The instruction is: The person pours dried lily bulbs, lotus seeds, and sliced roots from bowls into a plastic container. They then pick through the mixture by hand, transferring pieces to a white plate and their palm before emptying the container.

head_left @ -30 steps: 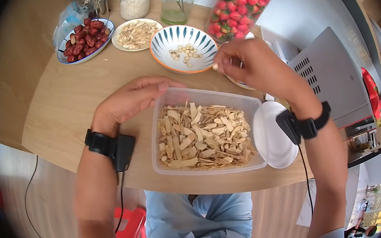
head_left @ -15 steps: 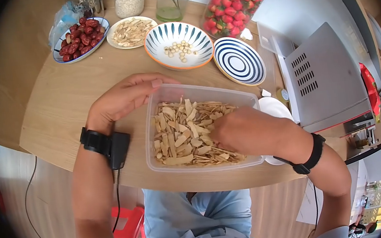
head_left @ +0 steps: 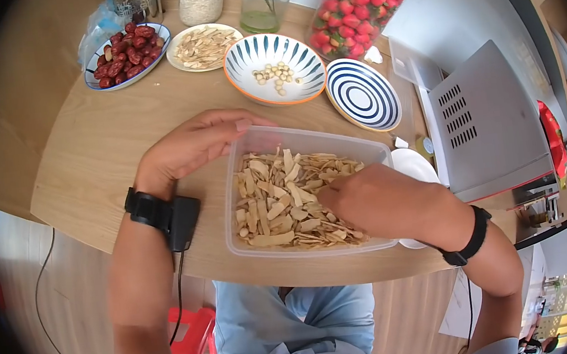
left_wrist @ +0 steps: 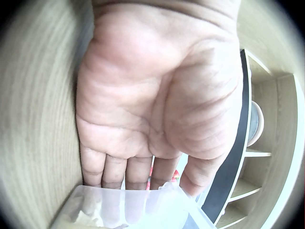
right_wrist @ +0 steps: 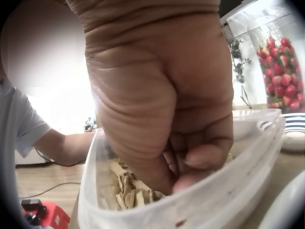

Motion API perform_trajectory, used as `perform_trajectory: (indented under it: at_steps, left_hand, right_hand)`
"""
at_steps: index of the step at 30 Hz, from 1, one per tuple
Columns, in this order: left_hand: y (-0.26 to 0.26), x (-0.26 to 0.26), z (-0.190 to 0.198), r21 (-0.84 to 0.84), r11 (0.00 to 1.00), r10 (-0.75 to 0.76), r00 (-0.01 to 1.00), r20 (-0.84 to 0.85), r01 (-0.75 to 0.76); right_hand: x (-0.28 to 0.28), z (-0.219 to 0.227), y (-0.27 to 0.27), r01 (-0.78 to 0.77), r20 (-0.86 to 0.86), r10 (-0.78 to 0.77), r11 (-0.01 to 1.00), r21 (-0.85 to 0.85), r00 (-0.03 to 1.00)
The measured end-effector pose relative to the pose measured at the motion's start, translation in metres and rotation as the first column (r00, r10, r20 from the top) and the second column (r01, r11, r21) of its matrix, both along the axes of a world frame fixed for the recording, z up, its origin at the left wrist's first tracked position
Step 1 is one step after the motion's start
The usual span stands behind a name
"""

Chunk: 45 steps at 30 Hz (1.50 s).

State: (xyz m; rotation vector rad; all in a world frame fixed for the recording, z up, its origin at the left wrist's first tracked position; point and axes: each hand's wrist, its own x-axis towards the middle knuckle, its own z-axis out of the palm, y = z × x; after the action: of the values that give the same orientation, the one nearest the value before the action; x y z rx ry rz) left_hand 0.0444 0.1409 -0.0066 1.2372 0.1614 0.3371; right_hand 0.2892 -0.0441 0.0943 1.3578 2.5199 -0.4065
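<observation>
A clear plastic container [head_left: 230,214] holds many pale dried root slices [head_left: 276,202]. My left hand [head_left: 189,142] rests at its far left corner, thumb on the rim and fingers straight along the outer wall; the left wrist view shows the fingertips through the plastic. Inside the container's right side, my right hand [head_left: 380,197] reaches down among the slices with curled fingers. Its thumb and forefinger [right_wrist: 207,155] are close together low behind the near wall; I cannot tell whether anything is between them. Beyond the container stands a bowl [head_left: 247,76] with several small pale round seeds [head_left: 279,74].
A blue-ringed plate [head_left: 363,94] stands right of the bowl. Further back are a plate of similar slices [head_left: 204,46], a dish of red dates [head_left: 130,58], glass jars and a container of strawberries [head_left: 355,11]. A white lid-like piece [head_left: 411,166] and a grey appliance [head_left: 483,119] are at right.
My right hand has moved from the bowl's right rim, where it pinched a small pale seed, down into the container's slices. It has stayed there since half a second ago. The left hand keeps its place.
</observation>
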Motion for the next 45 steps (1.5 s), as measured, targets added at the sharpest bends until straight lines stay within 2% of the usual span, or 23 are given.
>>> perform_trajectory:
  at_steps: [1,4,5,8,11,13,14,17,18,19,22,25,28,31,34,37,40,43,45]
  left_hand:
    - [0.000,0.000,0.000,-0.003,1.000,-0.003,1.000,-0.002,0.003]
    - [-0.002,-0.001,0.002,-0.014,1.000,0.012,1.000,-0.023,-0.012]
    - [-0.002,0.000,0.002,-0.006,1.000,0.013,1.000,-0.022,-0.013]
    - [-0.002,0.001,0.002,0.018,1.000,0.025,0.999,-0.023,-0.024]
    - [-0.005,0.002,0.004,0.025,0.999,0.043,0.999,-0.034,-0.042]
    - [-0.005,0.001,0.005,0.014,0.999,0.049,0.998,-0.044,-0.048]
    - [-0.006,0.000,0.005,0.020,0.999,0.046,0.998,-0.041,-0.045]
    - [-0.006,0.000,0.004,0.031,0.998,0.051,0.998,-0.036,-0.050]
    - [-0.005,0.001,0.002,0.033,0.998,0.058,0.998,-0.039,-0.056]
    - [-0.005,0.001,0.001,0.038,0.997,0.063,0.997,-0.042,-0.061]
    - [-0.004,0.001,0.001,0.021,0.999,0.032,0.999,-0.025,-0.032]
    - [-0.004,0.002,0.001,0.009,0.999,0.038,0.999,-0.011,-0.037]
    - [-0.001,0.000,0.000,-0.004,1.000,-0.005,1.000,-0.005,0.005]
    - [0.000,0.001,0.000,-0.005,1.000,-0.012,1.000,-0.005,0.012]
    - [-0.001,0.000,0.000,-0.001,1.000,-0.004,1.000,-0.013,0.004]
    - [0.000,0.000,0.001,0.009,1.000,-0.009,1.000,-0.008,0.009]
    - [0.000,0.001,0.000,0.017,1.000,-0.008,1.000,-0.001,0.008]
    - [-0.003,0.001,0.001,0.017,0.999,0.033,0.999,-0.018,-0.033]
    - [-0.001,0.000,0.000,0.011,1.000,0.007,1.000,-0.016,-0.007]
  right_hand:
    - [0.002,0.003,0.003,0.050,-0.058,-0.052,0.998,-0.030,0.997]
    - [0.015,0.015,0.021,0.058,-0.263,-0.063,0.998,-0.028,0.963]
    - [0.017,0.020,0.029,0.116,-0.345,-0.109,0.993,0.000,0.932]
    - [0.013,0.041,0.056,0.372,-0.432,-0.308,0.926,0.069,0.848]
    - [0.024,0.022,0.092,0.360,-0.515,-0.141,0.863,0.355,0.845]
    - [0.028,0.010,0.102,0.345,-0.524,-0.063,0.818,0.461,0.849]
    - [0.027,0.007,0.105,0.333,-0.526,-0.018,0.793,0.510,0.850]
    - [0.020,0.027,0.071,0.322,-0.468,-0.116,0.863,0.390,0.876]
    - [0.015,0.037,0.053,0.331,-0.432,-0.219,0.922,0.202,0.875]
    - [0.010,0.041,0.036,0.341,-0.376,-0.313,0.940,0.009,0.872]
    - [0.002,0.024,0.003,0.147,-0.167,-0.137,0.988,0.045,0.976]
    - [0.003,-0.002,-0.008,0.044,0.037,-0.060,0.935,0.351,0.997]
    - [0.002,-0.013,-0.015,-0.008,0.004,0.007,0.942,0.335,1.000]
    - [0.006,-0.002,-0.016,0.032,-0.166,-0.012,0.992,0.122,0.986]
    - [0.012,0.010,-0.016,0.050,-0.251,-0.075,0.993,-0.103,0.965]
    - [0.020,0.024,-0.014,0.106,-0.191,-0.142,0.976,-0.189,0.971]
    - [0.025,0.027,-0.013,0.203,-0.162,-0.231,0.964,-0.173,0.959]
    - [0.017,0.028,-0.005,0.236,-0.122,-0.231,0.971,0.025,0.965]
    - [0.018,0.019,0.002,0.204,-0.084,-0.196,0.973,0.104,0.977]
